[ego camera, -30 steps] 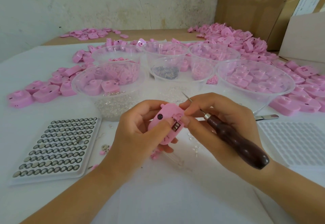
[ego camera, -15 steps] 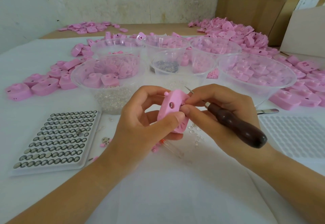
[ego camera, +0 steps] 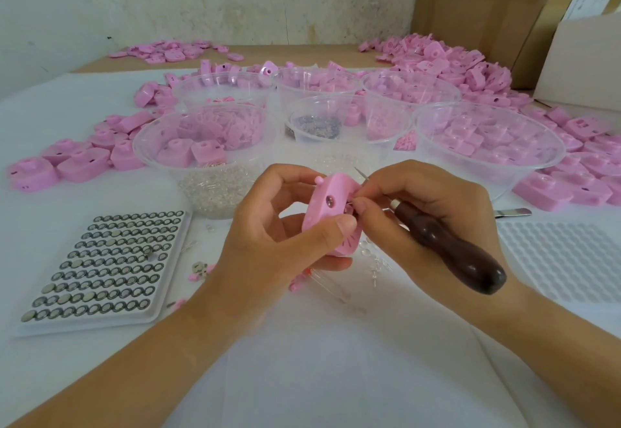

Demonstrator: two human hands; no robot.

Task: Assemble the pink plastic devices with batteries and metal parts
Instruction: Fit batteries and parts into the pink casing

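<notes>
Left hand (ego camera: pixel 268 249) curls round the pink device (ego camera: pixel 331 206), thumb pressed on its near face and fingers behind, holding it on edge above the white cloth (ego camera: pixel 319 360). Well to the left of that hand lies the battery tray (ego camera: pixel 100 266), its rows of button cells nearly full and its right rim near the wrist, with a few loose scraps between them. Beyond the tray, loose pink housings (ego camera: pixel 67 162) lie scattered towards the cloth's left edge. Just ahead of the knuckles stands a clear bowl (ego camera: pixel 141 140) of pink parts and clear bits. Further clear bowls stand behind it, and one holds dark metal parts (ego camera: pixel 316 123). Right hand (ego camera: pixel 426 206) meets the device from the right: thumb and forefinger pinch at its edge while the other fingers wrap the dark wooden handle of an awl (ego camera: pixel 450 253), whose metal tip points up and away past the device. Small clear parts (ego camera: pixel 373 259) lie on the cloth below the hands. Ahead of the right hand stands a large bowl (ego camera: pixel 497 189) of pink housings. To that hand's right lie a metal tool (ego camera: pixel 512 212) and a white tray (ego camera: pixel 564 259) of round cells. Open cloth lies nearest the person, between the forearms.
</notes>
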